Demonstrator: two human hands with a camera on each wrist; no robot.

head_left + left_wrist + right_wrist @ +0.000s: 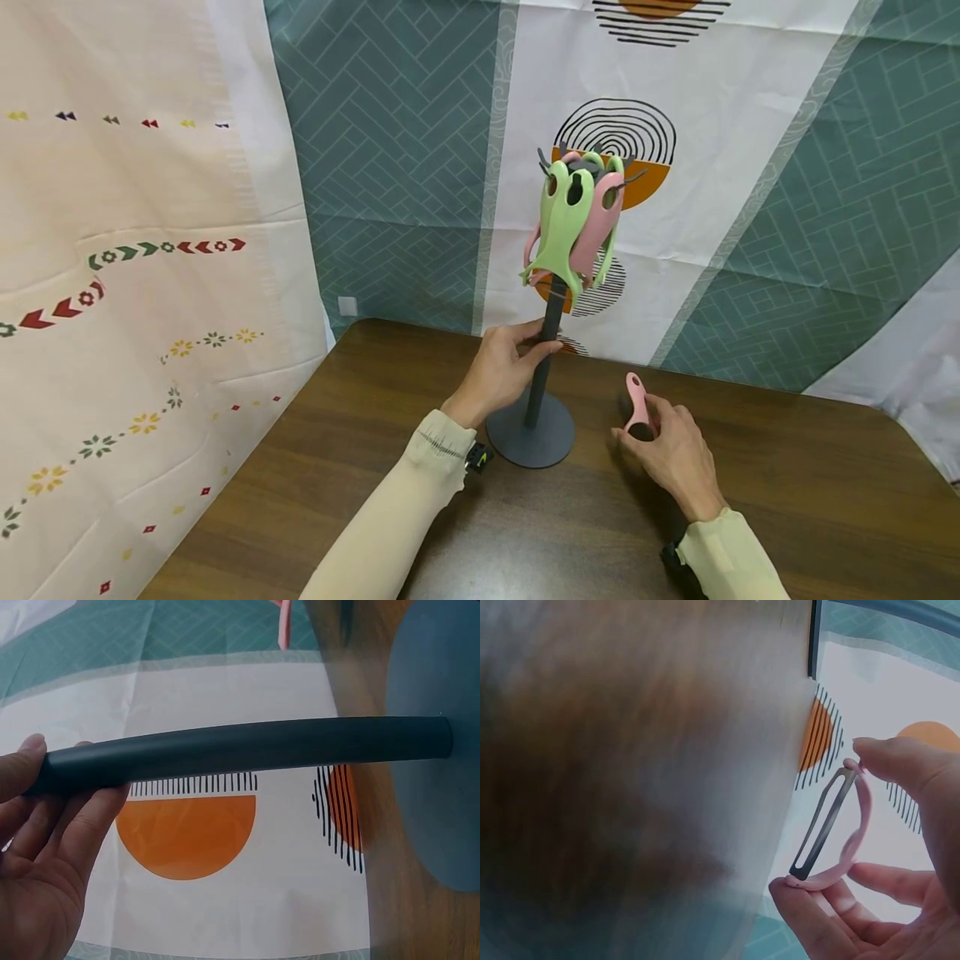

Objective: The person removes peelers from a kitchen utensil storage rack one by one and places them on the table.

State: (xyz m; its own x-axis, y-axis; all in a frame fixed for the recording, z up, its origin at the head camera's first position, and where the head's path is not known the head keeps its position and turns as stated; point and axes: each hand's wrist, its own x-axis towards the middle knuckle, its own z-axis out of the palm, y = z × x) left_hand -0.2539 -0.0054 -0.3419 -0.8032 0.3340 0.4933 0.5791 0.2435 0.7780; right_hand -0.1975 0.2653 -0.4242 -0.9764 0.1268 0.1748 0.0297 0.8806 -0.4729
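Observation:
A dark grey rotating-style stand has an upright pole [537,387] on a round base [517,433]. My left hand [498,367] holds the pole partway up; in the left wrist view its thumb and fingers curl round the pole [262,742]. Several green peelers [572,221] and pink peelers [597,218] hang from hooks at the top. To the right of the stand, my right hand [678,454] pinches a pink Y-shaped peeler [637,400] by its head, handle pointing away. The right wrist view shows its slotted metal blade [826,825] between thumb and fingers.
The brown wooden table [795,483] lies under both hands. Behind its far edge hangs a patterned cloth [405,150] in green and white. A cream cloth [150,333] with small motifs hangs along the left side.

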